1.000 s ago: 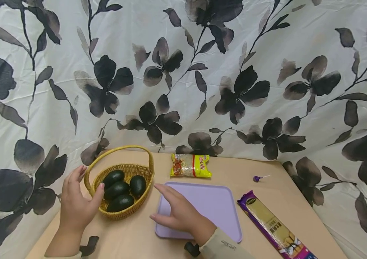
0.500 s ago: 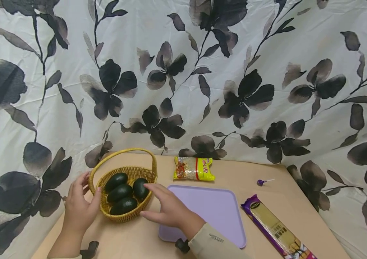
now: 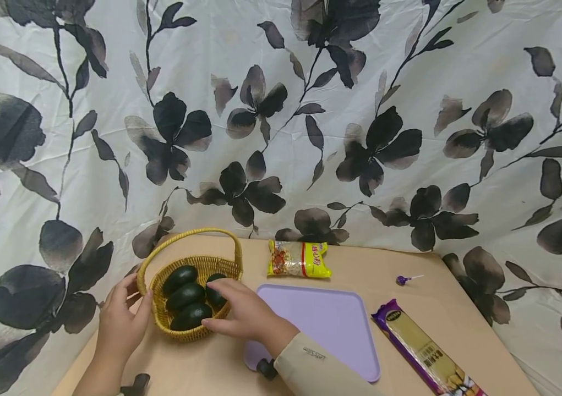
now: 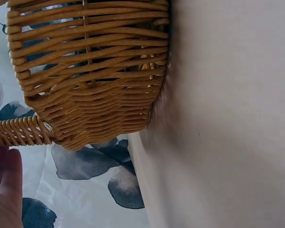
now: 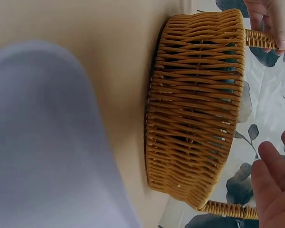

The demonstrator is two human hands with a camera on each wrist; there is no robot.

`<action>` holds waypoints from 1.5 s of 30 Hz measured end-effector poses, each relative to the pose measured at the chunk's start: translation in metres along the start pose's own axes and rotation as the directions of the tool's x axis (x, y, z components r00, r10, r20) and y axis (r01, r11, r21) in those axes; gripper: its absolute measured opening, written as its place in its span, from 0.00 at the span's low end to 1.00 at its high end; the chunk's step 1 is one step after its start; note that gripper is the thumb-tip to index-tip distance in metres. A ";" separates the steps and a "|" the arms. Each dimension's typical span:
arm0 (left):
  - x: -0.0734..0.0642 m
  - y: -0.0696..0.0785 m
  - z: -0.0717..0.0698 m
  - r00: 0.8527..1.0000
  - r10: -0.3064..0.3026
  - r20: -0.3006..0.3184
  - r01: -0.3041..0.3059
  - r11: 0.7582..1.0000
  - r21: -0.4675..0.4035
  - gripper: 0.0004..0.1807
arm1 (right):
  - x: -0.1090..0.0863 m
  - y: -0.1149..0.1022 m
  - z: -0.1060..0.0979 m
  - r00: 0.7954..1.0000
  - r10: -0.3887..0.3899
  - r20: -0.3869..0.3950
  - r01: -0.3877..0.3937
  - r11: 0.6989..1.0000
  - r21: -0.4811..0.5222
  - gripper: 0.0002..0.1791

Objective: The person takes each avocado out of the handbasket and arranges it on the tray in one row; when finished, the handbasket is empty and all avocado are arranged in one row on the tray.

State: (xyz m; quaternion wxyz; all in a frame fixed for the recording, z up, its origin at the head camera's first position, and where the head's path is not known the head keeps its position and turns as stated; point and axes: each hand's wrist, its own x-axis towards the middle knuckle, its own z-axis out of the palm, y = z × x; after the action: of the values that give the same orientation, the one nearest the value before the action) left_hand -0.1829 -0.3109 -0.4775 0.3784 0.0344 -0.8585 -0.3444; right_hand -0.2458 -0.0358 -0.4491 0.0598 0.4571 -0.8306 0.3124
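A yellow wicker basket (image 3: 189, 334) with a tall arched handle (image 3: 201, 231) stands at the left of the table. Several dark green avocados (image 3: 185, 297) lie inside it. At the handle's left base, my left hand (image 3: 121, 322) holds on, its thumb across the handle and its fingers on the other side in the right wrist view. My right hand (image 3: 243, 313) reaches over the basket's right rim, thumb and fingers spread apart with nothing between them. Its fingertips overlap the rightmost avocado (image 3: 214, 294) in the head view and partly hide it.
A lilac tray (image 3: 320, 324) lies right of the basket, partly under my right forearm. Behind it is a yellow food packet (image 3: 298, 259). A purple lollipop (image 3: 402, 280) and a long purple-and-gold packet (image 3: 424, 346) lie to the right. A floral curtain (image 3: 281, 121) hangs behind the table.
My right hand has moved left from over the tray to the basket's right rim. My left hand has come up to the handle's left base and taken hold. The view has shifted slightly.
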 end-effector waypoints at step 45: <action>-0.005 -0.011 -0.006 0.998 -0.056 0.007 0.056 0.998 -0.040 0.29 | 0.074 -0.002 0.041 0.897 0.177 0.405 -0.115 0.978 -0.173 0.28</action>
State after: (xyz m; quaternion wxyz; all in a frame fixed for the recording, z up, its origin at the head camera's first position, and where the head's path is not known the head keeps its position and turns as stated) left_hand -0.1779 -0.3207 -0.4842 0.3667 0.0498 -0.8512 -0.3721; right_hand -0.2787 -0.1138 -0.4522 -0.1105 0.4440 -0.8764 0.1500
